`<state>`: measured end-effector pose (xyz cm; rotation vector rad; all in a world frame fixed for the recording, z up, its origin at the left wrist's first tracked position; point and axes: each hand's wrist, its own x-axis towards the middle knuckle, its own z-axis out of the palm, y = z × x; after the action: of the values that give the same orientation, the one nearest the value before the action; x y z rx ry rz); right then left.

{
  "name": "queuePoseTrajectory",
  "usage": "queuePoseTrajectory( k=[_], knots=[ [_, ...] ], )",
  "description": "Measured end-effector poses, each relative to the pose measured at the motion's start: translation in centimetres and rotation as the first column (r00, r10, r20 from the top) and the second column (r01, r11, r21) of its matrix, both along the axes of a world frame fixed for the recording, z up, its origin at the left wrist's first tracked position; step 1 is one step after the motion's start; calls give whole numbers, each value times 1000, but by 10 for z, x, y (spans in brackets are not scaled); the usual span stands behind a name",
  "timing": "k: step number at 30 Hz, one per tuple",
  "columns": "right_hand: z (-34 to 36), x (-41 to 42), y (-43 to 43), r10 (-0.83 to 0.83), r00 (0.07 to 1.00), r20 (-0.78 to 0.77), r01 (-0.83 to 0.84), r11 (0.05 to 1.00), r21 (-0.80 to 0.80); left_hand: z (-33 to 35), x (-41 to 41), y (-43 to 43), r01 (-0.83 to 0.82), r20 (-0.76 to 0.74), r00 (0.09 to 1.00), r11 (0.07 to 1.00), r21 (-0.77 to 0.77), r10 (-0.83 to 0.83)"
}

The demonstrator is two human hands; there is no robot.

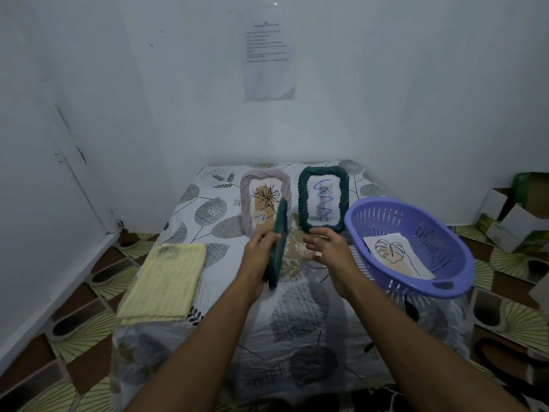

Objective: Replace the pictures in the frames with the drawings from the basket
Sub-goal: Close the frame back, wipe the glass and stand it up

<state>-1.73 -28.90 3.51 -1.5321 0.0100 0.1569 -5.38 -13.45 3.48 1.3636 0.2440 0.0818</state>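
Observation:
My left hand (260, 248) grips a dark green frame (277, 248) edge-on above the middle of the table, motion-blurred. My right hand (325, 248) hovers just right of it with loosely spread fingers, holding nothing. Two frames stand at the back: a grey one (246, 200) with a plant drawing and a dark green one (344, 197) with a blue squiggle. A purple basket (445, 281) sits at the table's right edge with leaf drawings (395, 254) inside.
A folded yellow cloth (166, 283) lies on the left part of the leaf-patterned tablecloth (297, 322). Cardboard boxes (517, 218) stand on the floor at the right. White walls close in behind and to the left; a printed sheet (269, 55) hangs on the back wall.

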Motion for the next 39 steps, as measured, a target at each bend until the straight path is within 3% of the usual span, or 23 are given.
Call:
queuePoseTrajectory(
  k=[2,4,9,13,14,16,18,20,23,25,30,36,39],
  knots=[
    [-5,0,5,6,999,-31,-7,999,-48,1,-7,9,78,19,997,953,-291,-76],
    [-9,-1,12,21,996,-81,-22,1000,-12,1,-16,17,139,39,990,866,-480,-137],
    [-14,-4,21,17,989,-147,17,974,225,-12,-28,32,172,3,980,840,-515,-198],
    [-13,-3,21,10,993,-119,18,972,233,-17,-27,47,43,-81,994,936,-350,-76],
    [-12,-3,23,12,994,-108,12,975,221,-17,-26,54,10,-66,997,972,-236,-26],
    [-12,-1,24,19,995,-94,0,980,201,-20,-24,75,-55,-9,998,973,225,59],
    [-12,0,26,26,996,-90,-8,983,186,-27,-21,107,-161,87,986,693,703,141],
    [-15,0,29,28,996,-90,-12,986,169,-35,-22,142,-229,132,962,447,865,239],
    [-21,-1,35,36,995,-90,-23,989,146,-44,-25,184,-201,89,920,265,943,383],
    [-24,-1,40,51,994,-92,-38,989,142,-49,-25,199,-111,5,903,221,969,429],
    [-27,1,53,91,990,-104,-74,985,158,-51,-23,203,-65,-82,890,304,950,448],
    [-28,3,60,105,988,-114,-89,986,139,-45,-29,195,-43,-125,877,334,942,464],
    [-30,4,60,113,987,-110,-99,987,128,-39,-27,194,11,-222,863,424,906,453]
  ],
)
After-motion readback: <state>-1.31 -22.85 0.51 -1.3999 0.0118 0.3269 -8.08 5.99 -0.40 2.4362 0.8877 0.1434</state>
